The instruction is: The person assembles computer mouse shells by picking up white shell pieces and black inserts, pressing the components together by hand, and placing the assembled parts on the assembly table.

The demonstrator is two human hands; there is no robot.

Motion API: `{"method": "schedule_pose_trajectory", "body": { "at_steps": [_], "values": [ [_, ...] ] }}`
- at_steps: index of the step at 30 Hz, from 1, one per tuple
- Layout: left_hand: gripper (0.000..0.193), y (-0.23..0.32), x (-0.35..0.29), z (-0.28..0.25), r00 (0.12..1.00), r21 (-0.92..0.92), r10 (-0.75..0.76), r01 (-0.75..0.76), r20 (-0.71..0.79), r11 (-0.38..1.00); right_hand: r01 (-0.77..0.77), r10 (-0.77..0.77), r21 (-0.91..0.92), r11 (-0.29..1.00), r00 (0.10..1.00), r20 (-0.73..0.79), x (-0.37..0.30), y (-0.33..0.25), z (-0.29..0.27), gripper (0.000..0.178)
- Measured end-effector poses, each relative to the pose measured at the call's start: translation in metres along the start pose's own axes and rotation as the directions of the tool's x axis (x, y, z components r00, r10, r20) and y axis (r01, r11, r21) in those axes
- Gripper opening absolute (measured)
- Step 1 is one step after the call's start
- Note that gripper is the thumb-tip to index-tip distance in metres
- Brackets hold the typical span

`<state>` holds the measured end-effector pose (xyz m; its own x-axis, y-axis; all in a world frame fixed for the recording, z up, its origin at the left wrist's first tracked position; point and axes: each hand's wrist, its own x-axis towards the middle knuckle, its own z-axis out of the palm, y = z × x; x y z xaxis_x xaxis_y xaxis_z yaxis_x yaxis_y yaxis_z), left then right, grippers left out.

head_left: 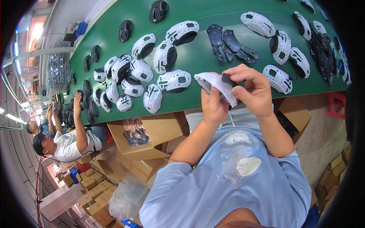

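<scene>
Hands [253, 89] clamp one shell [213, 79] and dark piece [227, 79] — join seemingly half-done, loose panels [215, 37] left in from the tabletop's [178, 101] near edge.

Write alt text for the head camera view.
A person's left hand holds a white curved shell at the near edge of a green table while the right hand pinches a dark piece against it. More white shells and dark parts lie across the table; cardboard boxes sit below, and a co-worker is at left.

White shell [213, 79], tilted, 1 black piece [227, 79]
</scene>
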<state>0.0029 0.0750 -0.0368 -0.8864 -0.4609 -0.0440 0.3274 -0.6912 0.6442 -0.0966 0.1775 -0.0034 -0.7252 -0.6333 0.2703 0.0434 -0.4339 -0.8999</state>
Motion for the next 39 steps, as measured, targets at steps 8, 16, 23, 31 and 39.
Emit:
{"method": "schedule_pose_trajectory", "body": {
  "at_steps": [8, 16, 23, 31, 39],
  "values": [
    [0.028, -0.005, 0.002, -0.004, 0.984, 0.156, 0.156, -0.14, -0.091, 0.978, 0.194, -0.217, -0.396, 0.898, 0.976, -0.014, 0.001, -0.018, 0.005, 0.032],
    [0.027, -0.005, 0.002, 0.003, 0.972, 0.37, 0.207, -0.154, -0.108, 0.916, 0.237, -0.281, -0.52, 0.821, 0.96, -0.007, -0.002, -0.015, 0.005, 0.033],
    [0.054, 0.011, -0.003, 0.034, 0.964, 0.496, 0.26, -0.253, 0.056, 0.83, 0.113, -0.242, -0.707, 0.698, 0.967, -0.084, 0.008, -0.017, -0.002, 0.028],
    [0.046, 0.037, 0.022, 0.02, 0.982, 0.554, 0.107, -0.176, 0.156, 0.814, 0.21, -0.265, -0.775, 0.596, 0.962, 0.057, 0.015, -0.023, 0.002, 0.016],
    [0.044, 0.03, 0.02, 0.015, 0.981, 0.561, 0.176, -0.194, 0.087, 0.804, 0.282, -0.214, -0.791, 0.544, 0.957, 0.194, 0.019, -0.008, -0.002, 0.01]
  ]
}}
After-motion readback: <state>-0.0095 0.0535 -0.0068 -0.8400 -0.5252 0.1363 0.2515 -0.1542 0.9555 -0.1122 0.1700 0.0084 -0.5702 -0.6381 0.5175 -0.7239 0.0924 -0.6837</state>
